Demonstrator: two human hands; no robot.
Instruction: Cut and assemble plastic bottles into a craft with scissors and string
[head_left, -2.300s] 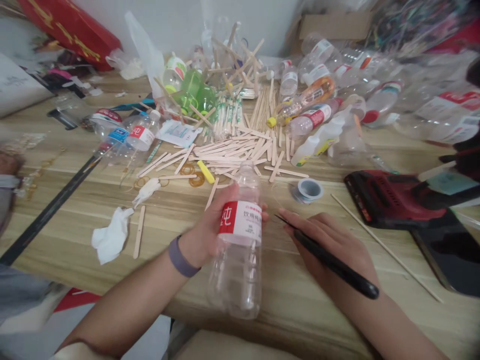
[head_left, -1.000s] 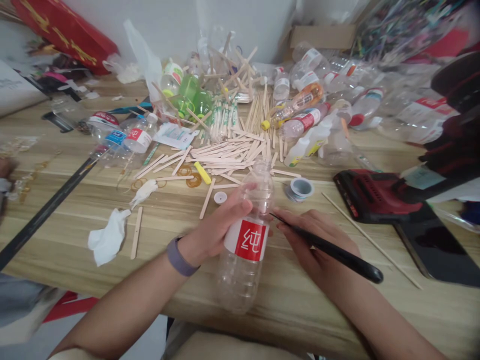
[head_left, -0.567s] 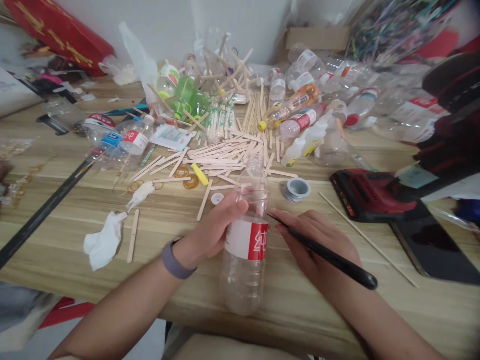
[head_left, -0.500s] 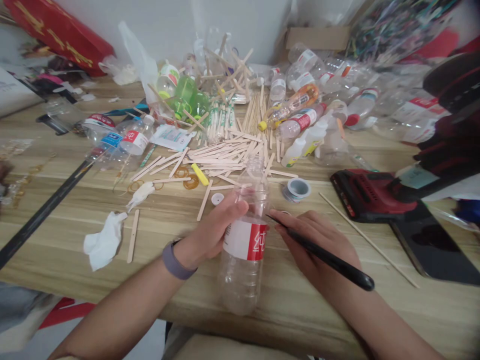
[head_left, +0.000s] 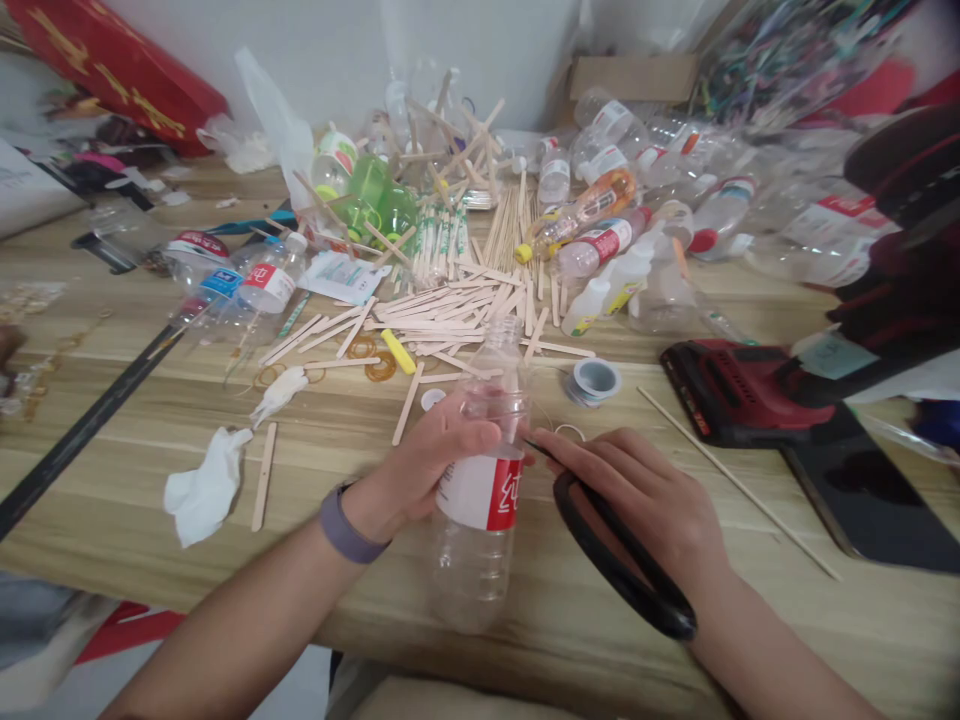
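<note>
Wooden table (head_left: 322,440) beneath a clear bottle (head_left: 480,490) gripped in the curled left hand (head_left: 431,450).

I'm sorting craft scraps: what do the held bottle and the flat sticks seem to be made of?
Bottle: glossy, clear plastic, by its see-through, ridged wall; which plastic, I can't tell.
Sticks: probably wood, unvarnished, going by their pale tan colour and dull surface.

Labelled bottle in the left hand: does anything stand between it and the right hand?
The tip of the black-handled tool in the right hand reaches toward the bottle; the left hand also has fingertips on that side. Nothing else visible intervenes.
</note>
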